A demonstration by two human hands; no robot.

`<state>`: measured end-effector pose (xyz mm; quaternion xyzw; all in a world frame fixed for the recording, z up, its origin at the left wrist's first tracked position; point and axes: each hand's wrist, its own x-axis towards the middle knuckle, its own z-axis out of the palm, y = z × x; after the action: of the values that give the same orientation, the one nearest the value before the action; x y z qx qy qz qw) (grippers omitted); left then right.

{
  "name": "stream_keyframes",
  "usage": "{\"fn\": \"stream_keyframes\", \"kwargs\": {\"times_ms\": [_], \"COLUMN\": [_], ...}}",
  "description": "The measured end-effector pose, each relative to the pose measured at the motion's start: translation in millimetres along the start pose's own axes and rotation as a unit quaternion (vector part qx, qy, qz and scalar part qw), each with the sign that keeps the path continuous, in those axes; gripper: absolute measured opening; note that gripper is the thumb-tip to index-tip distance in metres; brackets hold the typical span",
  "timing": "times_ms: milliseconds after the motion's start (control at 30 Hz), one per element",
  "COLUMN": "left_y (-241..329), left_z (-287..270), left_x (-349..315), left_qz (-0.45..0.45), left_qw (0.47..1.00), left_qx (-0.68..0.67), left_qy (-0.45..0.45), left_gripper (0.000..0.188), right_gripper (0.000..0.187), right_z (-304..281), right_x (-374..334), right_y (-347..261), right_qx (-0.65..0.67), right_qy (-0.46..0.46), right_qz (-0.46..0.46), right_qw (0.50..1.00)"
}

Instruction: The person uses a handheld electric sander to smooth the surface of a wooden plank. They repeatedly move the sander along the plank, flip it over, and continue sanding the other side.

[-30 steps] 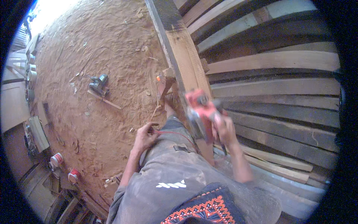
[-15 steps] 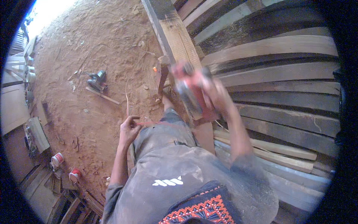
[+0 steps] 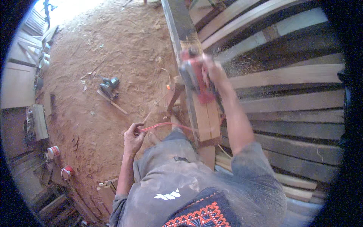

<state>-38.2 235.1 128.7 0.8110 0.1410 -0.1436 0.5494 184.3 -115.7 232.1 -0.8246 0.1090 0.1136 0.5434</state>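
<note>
My right hand (image 3: 215, 72) is closed round the handle of a red electric planer (image 3: 205, 90), blurred by motion. The planer rests on a long wooden beam (image 3: 206, 123), whose near stretch is pale and bare while its far stretch (image 3: 179, 22) is dark. Chips (image 3: 247, 64) fly off to the planer's right. Out to the left, my left hand (image 3: 133, 137) pinches a red power cord (image 3: 162, 124), which runs across in front of my legs toward the beam.
Rough boards (image 3: 287, 77) lie stacked along the right. A dark green power tool (image 3: 109, 86) sits on the sandy floor beside a thin wood strip (image 3: 117, 106). A wooden support (image 3: 174, 99) stands under the beam. Two red-and-white tubs (image 3: 53, 152) stand at the lower left.
My right hand has pushed the planer away from me along the beam, leaving more pale wood showing behind it. The red cord now hangs in a clearer arc from my left hand.
</note>
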Motion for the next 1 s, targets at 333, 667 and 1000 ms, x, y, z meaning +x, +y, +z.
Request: {"fn": "stream_keyframes", "kwargs": {"times_ms": [333, 667, 1000], "left_y": [-29.9, 41.8, 44.5], "left_z": [20.9, 74.3, 33.9], "left_x": [9.2, 36.6, 30.1], "left_qz": [0.052, 0.134, 0.078], "left_qw": [0.993, 0.948, 0.995], "left_qx": [0.052, 0.086, 0.062], "left_qy": [-0.095, -0.274, 0.003], "left_gripper": [0.029, 0.040, 0.030], "right_gripper": [0.058, 0.060, 0.052], "right_z": [-39.9, -52.0, -35.3], "right_x": [-127.3, -247.5, 157.8], "right_y": [35.5, 88.5, -8.7], "right_qx": [0.001, 0.041, 0.116], "right_qy": [-0.006, 0.042, 0.004], "right_qz": [0.058, 0.153, -0.025], "right_qw": [0.998, 0.986, 0.993]}}
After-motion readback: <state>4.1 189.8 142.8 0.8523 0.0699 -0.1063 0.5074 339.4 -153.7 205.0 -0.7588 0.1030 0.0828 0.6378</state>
